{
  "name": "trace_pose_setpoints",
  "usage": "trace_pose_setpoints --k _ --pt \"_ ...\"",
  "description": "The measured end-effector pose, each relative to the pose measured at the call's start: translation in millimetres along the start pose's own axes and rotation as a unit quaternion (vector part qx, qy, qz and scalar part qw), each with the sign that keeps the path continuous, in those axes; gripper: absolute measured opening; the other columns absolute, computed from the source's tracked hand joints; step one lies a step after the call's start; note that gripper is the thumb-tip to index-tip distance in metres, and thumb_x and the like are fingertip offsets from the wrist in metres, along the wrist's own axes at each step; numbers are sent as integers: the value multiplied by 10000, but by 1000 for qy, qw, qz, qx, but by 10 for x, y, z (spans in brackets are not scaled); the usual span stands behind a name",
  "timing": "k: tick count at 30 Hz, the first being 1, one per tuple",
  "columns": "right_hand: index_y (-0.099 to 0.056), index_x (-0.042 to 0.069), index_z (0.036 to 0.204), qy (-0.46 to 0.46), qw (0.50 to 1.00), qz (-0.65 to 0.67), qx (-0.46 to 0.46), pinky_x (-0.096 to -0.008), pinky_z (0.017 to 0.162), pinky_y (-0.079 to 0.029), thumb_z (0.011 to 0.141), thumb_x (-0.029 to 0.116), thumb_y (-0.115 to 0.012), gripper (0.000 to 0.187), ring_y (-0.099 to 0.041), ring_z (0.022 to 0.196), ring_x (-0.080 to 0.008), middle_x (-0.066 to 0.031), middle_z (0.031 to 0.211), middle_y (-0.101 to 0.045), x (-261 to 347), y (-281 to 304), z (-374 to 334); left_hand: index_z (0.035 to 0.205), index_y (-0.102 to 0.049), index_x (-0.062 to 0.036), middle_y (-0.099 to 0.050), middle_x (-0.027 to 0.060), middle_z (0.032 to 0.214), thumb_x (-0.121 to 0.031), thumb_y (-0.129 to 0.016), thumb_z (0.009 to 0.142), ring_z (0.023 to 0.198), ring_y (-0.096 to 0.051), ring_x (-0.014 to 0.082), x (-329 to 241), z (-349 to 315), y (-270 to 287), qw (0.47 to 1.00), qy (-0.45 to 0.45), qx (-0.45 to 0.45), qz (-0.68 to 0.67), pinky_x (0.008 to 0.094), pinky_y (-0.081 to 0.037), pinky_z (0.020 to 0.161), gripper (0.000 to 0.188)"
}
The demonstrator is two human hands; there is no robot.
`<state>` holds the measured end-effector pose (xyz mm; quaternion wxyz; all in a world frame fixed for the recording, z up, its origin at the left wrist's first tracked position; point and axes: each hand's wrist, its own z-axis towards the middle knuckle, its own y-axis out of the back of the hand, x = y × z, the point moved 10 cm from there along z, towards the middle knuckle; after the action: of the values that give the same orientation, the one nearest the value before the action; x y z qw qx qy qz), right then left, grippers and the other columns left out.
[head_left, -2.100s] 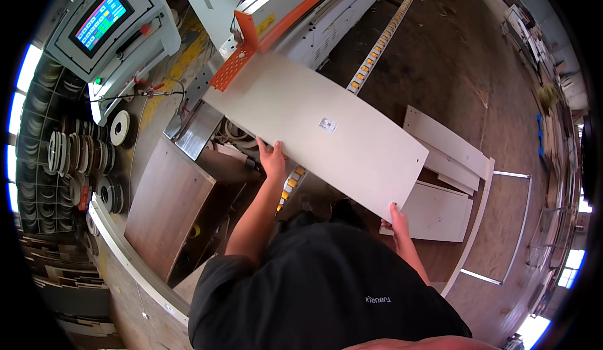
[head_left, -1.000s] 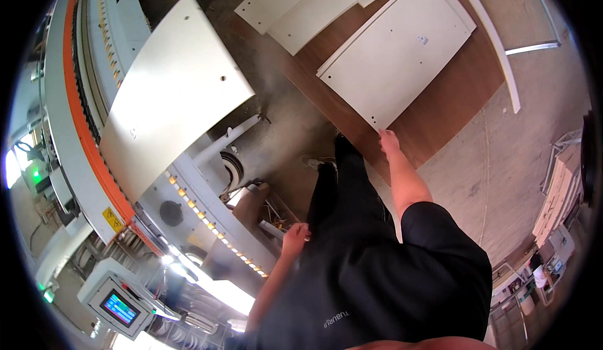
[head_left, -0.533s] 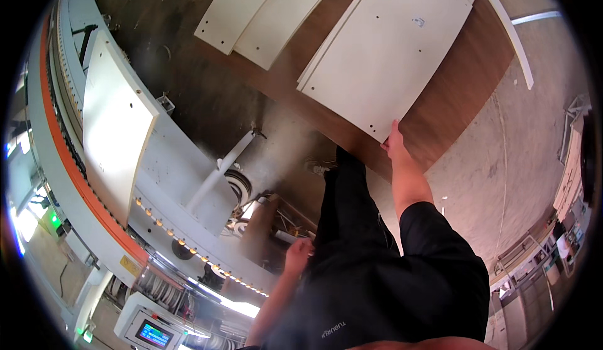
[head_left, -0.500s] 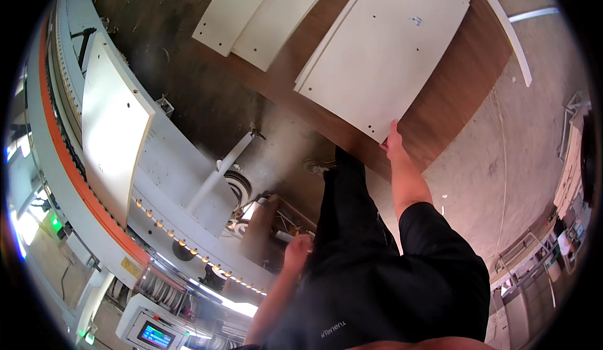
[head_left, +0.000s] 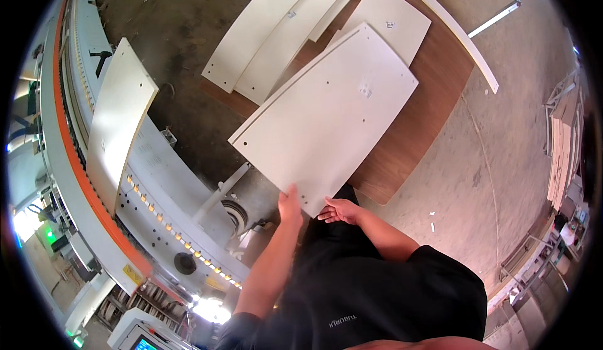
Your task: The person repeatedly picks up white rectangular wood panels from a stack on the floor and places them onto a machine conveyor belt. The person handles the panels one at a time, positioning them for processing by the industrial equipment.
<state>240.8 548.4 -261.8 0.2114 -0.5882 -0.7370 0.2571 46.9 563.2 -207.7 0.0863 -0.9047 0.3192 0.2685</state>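
Observation:
A large white panel [head_left: 314, 118] with small drilled holes and a grooved long edge is tilted toward me, its near end between my hands. My left hand [head_left: 290, 204] grips the near edge, thumb on the upper face and fingers hidden below. At the near right corner my right hand [head_left: 339, 210] is curled around the panel's edge. Beneath its far end another white panel [head_left: 402, 26] lies on a brown wood-grained board [head_left: 408, 136].
More white panels [head_left: 276, 33] lie overlapped on the far left of the brown board, and a narrow white strip [head_left: 465, 39] beyond it. To my left runs a long machine with an orange band [head_left: 78, 180], carrying a white panel [head_left: 119, 118]. A control screen [head_left: 143, 342] sits low left.
The large white panel has come off the stack toward me, uncovering another panel. My left hand has risen from beside my leg to its near edge; my right hand stays on it.

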Motion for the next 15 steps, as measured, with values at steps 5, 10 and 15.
trace_pose_setpoints --k 5,10,15 --pt "-620 73 1281 143 961 204 -118 -471 970 -534 1026 524 -539 524 -668 1126 -275 -102 1189 -705 817 774 -70 1146 -596 -6 -658 55 1053 -222 -603 1043 938 -624 148 -78 -497 936 994 -35 -78 -62 331 -539 825 240" --pt "-590 118 1303 144 914 253 -283 -438 868 -530 1005 465 -617 458 -625 1049 -268 -81 1181 -654 1135 1725 -188 978 -578 -39 -607 11 883 -253 -594 1047 765 -579 117 -421 -1329 1638 966 -94 -231 -75 302 -506 683 225" --pt "-630 127 1235 69 923 135 -352 -415 801 -550 923 431 -762 455 -626 1018 -235 -64 1156 -653 701 1458 -23 825 -575 -53 -434 -57 696 -300 -618 1029 623 -370 55 -706 -1938 2128 932 -133 -335 34 275 -337 549 323"
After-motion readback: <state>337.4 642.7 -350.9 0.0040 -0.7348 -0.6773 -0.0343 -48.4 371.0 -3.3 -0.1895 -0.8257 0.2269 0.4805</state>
